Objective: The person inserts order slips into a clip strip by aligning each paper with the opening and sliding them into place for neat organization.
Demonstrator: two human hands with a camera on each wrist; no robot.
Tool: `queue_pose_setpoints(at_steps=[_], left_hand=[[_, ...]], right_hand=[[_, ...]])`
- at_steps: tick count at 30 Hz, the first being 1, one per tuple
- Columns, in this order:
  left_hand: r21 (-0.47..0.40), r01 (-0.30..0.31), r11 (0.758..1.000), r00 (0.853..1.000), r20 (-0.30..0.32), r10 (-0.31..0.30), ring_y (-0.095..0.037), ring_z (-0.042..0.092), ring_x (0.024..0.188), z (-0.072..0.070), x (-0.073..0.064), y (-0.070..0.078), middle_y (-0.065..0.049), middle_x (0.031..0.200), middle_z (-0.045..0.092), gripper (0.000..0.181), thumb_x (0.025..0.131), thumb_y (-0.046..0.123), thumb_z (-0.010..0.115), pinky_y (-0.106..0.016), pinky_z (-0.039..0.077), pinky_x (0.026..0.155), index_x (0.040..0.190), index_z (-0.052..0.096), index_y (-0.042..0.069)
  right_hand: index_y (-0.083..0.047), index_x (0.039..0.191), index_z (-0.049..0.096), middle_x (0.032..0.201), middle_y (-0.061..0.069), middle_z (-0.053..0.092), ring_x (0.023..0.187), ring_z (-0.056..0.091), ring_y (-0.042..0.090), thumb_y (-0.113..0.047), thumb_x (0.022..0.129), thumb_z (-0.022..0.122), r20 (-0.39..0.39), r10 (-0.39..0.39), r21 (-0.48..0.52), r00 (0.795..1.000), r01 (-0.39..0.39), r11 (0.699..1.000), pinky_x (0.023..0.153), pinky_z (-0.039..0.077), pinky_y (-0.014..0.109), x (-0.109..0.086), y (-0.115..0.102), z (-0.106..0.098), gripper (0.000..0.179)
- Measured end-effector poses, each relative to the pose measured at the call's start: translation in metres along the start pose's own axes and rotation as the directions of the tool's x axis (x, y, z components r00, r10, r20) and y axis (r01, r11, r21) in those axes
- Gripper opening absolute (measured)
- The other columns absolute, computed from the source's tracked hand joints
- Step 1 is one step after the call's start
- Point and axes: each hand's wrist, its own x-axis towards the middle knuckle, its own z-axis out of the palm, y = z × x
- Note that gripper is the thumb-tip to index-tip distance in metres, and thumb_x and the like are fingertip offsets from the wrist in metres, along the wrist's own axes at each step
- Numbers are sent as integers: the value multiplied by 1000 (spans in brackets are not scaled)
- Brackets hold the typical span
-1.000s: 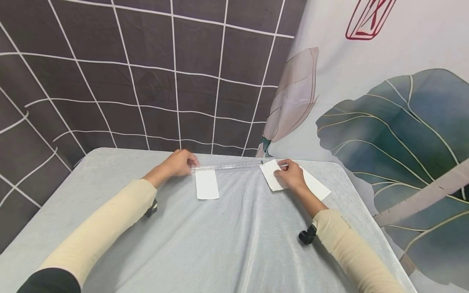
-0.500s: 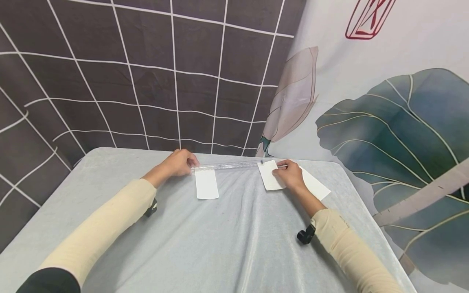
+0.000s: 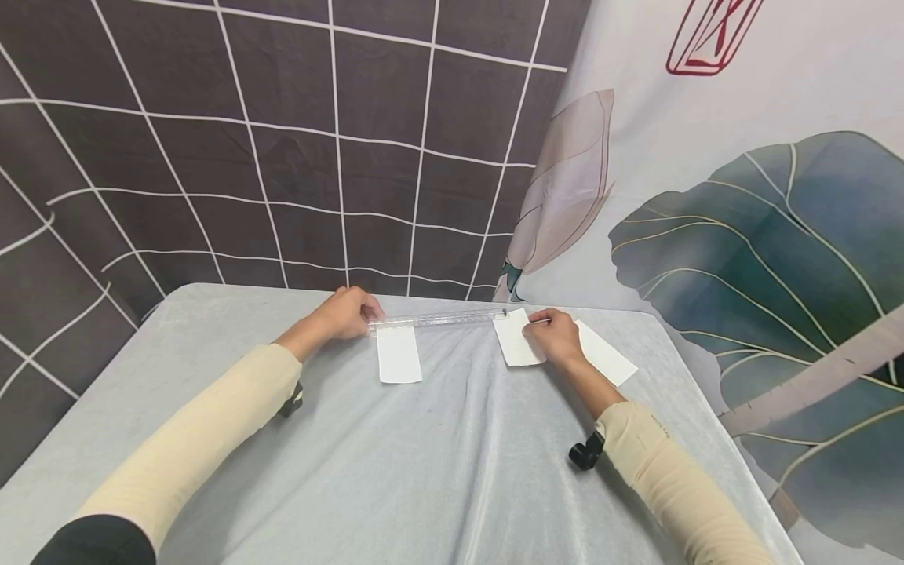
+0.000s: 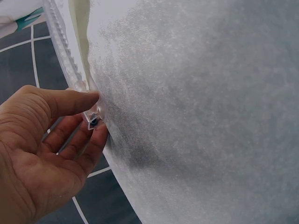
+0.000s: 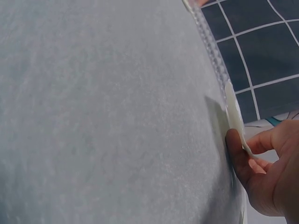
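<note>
My left hand (image 3: 346, 312) pinches the left end of a clear plastic binder strip (image 3: 452, 318) near the table's far edge. In the left wrist view, thumb and fingers grip the strip's end (image 4: 93, 119), and a row of small bumps runs along it. A small white sheet (image 3: 399, 357) lies with its top edge at the strip, just right of that hand. With thumb and fingers, my right hand (image 3: 556, 337) pinches another white sheet (image 3: 515, 341), its upper left corner at the strip's right end. The right wrist view shows this sheet (image 5: 233, 114) edge-on and lifted.
A further white sheet (image 3: 606, 357) lies partly behind the right hand. Pale grey cloth covers the table (image 3: 395, 471). A dark gridded curtain (image 3: 282, 157) hangs behind, with a leaf-patterned curtain (image 3: 763, 275) at the right.
My right hand has shifted slightly left with its sheet, which has turned a little and now overlaps the strip's right end more. The left hand and its strip stay in place.
</note>
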Motion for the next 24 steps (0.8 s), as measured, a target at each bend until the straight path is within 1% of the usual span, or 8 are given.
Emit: queue_pose_setpoints(at_steps=[3, 6, 8, 10, 16, 19, 21, 24], left_hand=[[1, 1, 1000, 1000, -3, -1, -30, 75, 100, 0, 0, -1, -15, 105, 85, 49, 70, -13, 64, -45, 61, 96, 111, 86, 2], [1, -3, 1000, 1000, -3, 3, -30, 75, 100, 0, 0, -1, -15, 104, 85, 49, 70, -12, 64, -45, 61, 97, 111, 86, 2], [1, -5, 1000, 1000, -3, 5, -29, 74, 100, 0, 1, -1, -14, 104, 84, 48, 70, -12, 64, -45, 61, 96, 110, 85, 2], [2, -9, 1000, 1000, -2, 9, -29, 74, 99, 0, 1, -2, -14, 103, 84, 48, 69, -12, 63, -45, 61, 96, 109, 85, 2], [-3, -8, 1000, 1000, 0, 8, -29, 74, 99, 0, 1, -2, -14, 103, 84, 47, 70, -12, 64, -45, 61, 96, 109, 85, 2], [-3, -9, 1000, 1000, 1, 9, -29, 74, 99, -1, 0, -1, -14, 103, 84, 48, 69, -12, 63, -44, 61, 95, 109, 86, 3], [-1, -13, 1000, 1000, -1, 13, -29, 74, 98, 0, 1, -2, -14, 102, 84, 48, 69, -12, 63, -44, 61, 95, 109, 86, 3], [1, -18, 1000, 1000, -5, 18, -29, 74, 98, 0, 0, -2, -14, 101, 84, 48, 68, -12, 63, -42, 61, 94, 108, 86, 2]], right_hand=[[-1, 118, 80, 98, 15, 79, 85, 66, 25, -24, 87, 72, 1, 0, -4, 1000, 0, 1000, 75, 49, 35, 4, 3, 3, 39], [-1, 119, 81, 99, 16, 81, 85, 67, 24, -24, 88, 71, 4, -9, -10, 1000, 9, 1000, 75, 50, 34, 3, 2, 3, 40], [2, 122, 80, 106, 20, 81, 90, 69, 27, -23, 90, 70, 16, 4, -4, 1000, -4, 1000, 79, 50, 33, -8, -10, -1, 42], [3, 123, 79, 112, 23, 81, 94, 69, 30, -22, 91, 69, 22, 2, -6, 1000, -2, 1000, 81, 50, 33, -13, -16, -1, 42], [1, 118, 81, 116, 23, 81, 100, 70, 32, -22, 90, 70, 24, -3, 14, 1000, 3, 1000, 87, 53, 37, -13, -17, 3, 38], [3, 120, 80, 121, 25, 80, 105, 70, 35, -21, 90, 69, 30, 8, 20, 1000, -9, 1000, 92, 53, 40, -15, -22, 4, 40], [2, 116, 81, 113, 22, 82, 99, 70, 32, -21, 88, 71, 21, 2, 23, 1000, -2, 1000, 87, 53, 37, -13, -19, 6, 38], [2, 117, 81, 113, 21, 82, 99, 71, 32, -21, 89, 71, 17, 1, 17, 1000, -1, 1000, 85, 51, 33, -14, -20, 8, 38]])
